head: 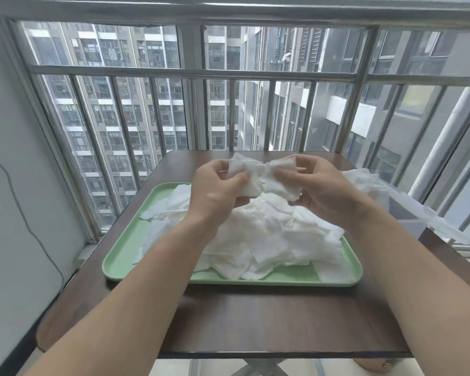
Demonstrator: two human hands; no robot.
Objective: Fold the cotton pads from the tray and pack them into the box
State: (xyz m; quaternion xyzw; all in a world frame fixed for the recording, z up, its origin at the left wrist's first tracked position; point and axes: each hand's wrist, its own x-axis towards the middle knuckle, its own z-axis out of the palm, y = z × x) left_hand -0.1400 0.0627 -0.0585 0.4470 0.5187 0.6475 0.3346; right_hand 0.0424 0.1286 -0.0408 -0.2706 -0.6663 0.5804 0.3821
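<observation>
Tray [120, 256]: green, flat on the brown table [255, 321], left of centre.
Left hand [217, 185]: raised above the tray, thumb and fingers pinching the held cotton pads [244, 175] at their left end.
Pad pile [269, 234]: loose white heap covering most of the tray.
Right hand [318, 185]: pinches the right end of the same pads.
Box [410, 226]: at the table's right edge, partly hidden by the right forearm.

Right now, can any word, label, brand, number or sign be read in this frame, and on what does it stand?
None can be read.
The green tray, cotton pads, clear box and table carry no print that shows.
The buildings outside show no legible sign.
</observation>
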